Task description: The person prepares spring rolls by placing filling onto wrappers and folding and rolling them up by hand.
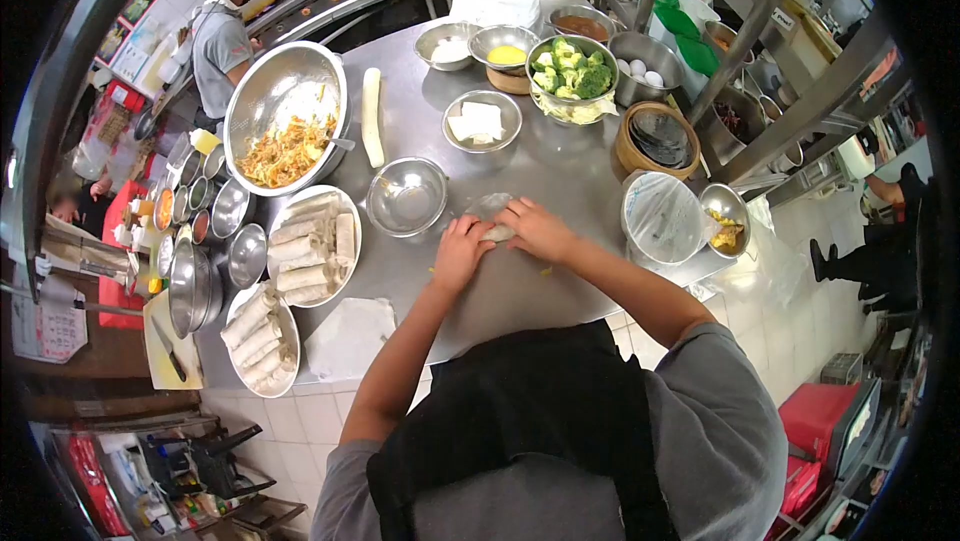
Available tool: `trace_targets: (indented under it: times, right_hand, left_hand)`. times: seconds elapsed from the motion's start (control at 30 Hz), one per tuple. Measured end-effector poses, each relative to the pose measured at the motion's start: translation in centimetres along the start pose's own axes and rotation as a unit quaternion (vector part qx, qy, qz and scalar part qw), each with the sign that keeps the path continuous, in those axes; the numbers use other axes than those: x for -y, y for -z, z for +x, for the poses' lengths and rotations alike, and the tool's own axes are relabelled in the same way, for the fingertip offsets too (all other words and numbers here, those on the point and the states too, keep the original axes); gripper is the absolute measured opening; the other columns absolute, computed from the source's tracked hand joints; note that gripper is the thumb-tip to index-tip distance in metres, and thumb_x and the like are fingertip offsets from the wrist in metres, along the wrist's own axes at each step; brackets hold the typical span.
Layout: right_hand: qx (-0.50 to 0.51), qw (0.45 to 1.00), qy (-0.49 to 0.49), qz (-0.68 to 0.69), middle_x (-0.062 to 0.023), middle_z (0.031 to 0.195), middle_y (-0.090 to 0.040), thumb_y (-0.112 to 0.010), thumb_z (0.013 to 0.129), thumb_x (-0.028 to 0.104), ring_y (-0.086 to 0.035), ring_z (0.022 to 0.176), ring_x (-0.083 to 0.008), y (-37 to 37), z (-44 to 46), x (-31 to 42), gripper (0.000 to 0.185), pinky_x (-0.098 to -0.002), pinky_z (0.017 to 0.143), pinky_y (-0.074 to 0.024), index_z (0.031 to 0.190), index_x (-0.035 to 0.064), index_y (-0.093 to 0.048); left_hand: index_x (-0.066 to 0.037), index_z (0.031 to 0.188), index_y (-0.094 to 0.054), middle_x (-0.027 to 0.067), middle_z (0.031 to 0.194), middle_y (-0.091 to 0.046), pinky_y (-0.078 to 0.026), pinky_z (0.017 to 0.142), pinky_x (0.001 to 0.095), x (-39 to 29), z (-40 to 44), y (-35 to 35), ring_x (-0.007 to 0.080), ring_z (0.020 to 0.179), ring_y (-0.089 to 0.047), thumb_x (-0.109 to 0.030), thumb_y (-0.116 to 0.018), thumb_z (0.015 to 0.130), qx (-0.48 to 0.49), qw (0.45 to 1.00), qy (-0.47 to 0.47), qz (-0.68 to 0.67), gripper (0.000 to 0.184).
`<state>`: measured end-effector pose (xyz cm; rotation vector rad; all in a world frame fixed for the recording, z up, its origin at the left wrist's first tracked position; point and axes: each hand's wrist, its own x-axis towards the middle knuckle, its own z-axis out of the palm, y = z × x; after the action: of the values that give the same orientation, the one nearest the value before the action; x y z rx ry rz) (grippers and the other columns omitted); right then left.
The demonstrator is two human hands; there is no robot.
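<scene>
Both hands work on a pale spring roll point(498, 232) lying on the steel table. My left hand point(460, 253) curls its fingers over the roll's left end. From the other side my right hand point(538, 229) presses closed on its right end, and the fingers hide much of it. A thin part of the wrapper point(489, 204) stretches flat beyond the fingertips. Just past my left hand stands an empty steel bowl point(407, 197). Finished rolls point(305, 246) are piled on an oval plate point(357, 231) to the left. A stack of white wrappers point(350, 338) lies near the table's front edge.
A colander point(285, 61) holds shredded filling with a spoon. A second plate point(294, 363) carries more rolls. Bowls of broccoli point(572, 71) and eggs point(640, 71) stand at the back. A bag-lined bin point(662, 221) is right; a knife point(172, 353) lies left. A co-worker point(218, 51) stands back left.
</scene>
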<state>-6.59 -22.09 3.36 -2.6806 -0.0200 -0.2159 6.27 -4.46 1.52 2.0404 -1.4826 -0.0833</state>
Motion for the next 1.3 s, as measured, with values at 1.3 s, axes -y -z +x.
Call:
trace_targets:
  times: [1.3]
  right_hand:
    - [-0.019,0.998,0.035,-0.052,-0.0149,0.116,-0.058,-0.050,0.088,0.007,-0.052,0.114,-0.0323,-1.4,1.4,-2.1,0.040,-0.0380,0.101,-0.0454,0.127,-0.0014,-0.059]
  left_hand:
    - [-0.008,0.121,-0.062,0.0086,0.121,-0.059,-0.046,0.098,0.0410,0.5,0.8,0.9,0.0309,0.113,-0.055,-0.020,-0.074,0.081,-0.012,0.998,-0.022,0.059,0.044]
